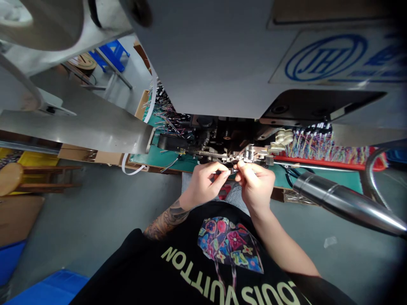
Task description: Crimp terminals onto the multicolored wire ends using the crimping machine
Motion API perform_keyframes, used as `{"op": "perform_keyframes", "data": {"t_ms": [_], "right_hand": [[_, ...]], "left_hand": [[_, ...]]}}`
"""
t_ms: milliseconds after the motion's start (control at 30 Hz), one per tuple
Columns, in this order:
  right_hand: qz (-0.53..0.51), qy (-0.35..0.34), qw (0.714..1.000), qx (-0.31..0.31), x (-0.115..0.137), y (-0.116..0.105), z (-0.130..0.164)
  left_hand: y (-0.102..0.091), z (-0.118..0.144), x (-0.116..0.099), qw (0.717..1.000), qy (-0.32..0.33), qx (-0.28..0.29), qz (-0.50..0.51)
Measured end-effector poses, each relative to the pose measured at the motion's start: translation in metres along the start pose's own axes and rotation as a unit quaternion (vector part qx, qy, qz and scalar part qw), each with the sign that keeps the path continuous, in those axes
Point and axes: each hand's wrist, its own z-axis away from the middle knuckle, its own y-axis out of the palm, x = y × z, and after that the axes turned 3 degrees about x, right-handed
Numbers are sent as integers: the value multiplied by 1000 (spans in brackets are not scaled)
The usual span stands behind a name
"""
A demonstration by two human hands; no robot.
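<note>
My left hand (208, 182) is closed in a pinch in front of the machine's work head (241, 154), with a small pale tip showing at the thumb and forefinger. Beside it, my right hand (256, 182) is also closed, thumb against forefinger. A tiny dark piece (233, 170) shows in the narrow space between the two sets of fingertips. It is too small to name, and the fingers hide most of it. Both hands are just below the metal parts of the work head, close to the green tabletop's (171, 165) front edge.
The grey machine body (216, 59) hangs over the hands. At right, a red tray (343, 163) holds many coloured wires (314, 144), and a steel tube (343, 199) juts out. More wires (165, 112) lie at left, near a curved metal sheet (104, 127). A wooden stool (15, 178) stands farther left.
</note>
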Motion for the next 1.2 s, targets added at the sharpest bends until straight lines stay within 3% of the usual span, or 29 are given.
{"op": "perform_keyframes", "data": {"t_ms": [167, 400, 533, 633, 833, 1100, 1200], "right_hand": [[-5, 1, 1000, 0, 2, 3, -1], [-18, 3, 999, 31, -1, 2, 0], [17, -27, 999, -13, 5, 2, 2], [36, -38, 998, -38, 7, 1, 2], [24, -34, 999, -3, 2, -1, -2], [19, -37, 999, -18, 6, 2, -1], [2, -20, 1000, 4, 3, -1, -2]], "left_hand": [[0, 0, 0, 1000, 6, -16, -20], [-5, -2, 2, 999, -25, 18, 9], [-8, -3, -2, 998, -43, 41, 15], [-7, -3, -5, 999, -28, 30, -2], [-5, -3, -1, 1000, 19, 5, -11], [-5, -3, -4, 1000, 1, 2, 2], [-8, -6, -4, 998, -42, 21, 31]]}}
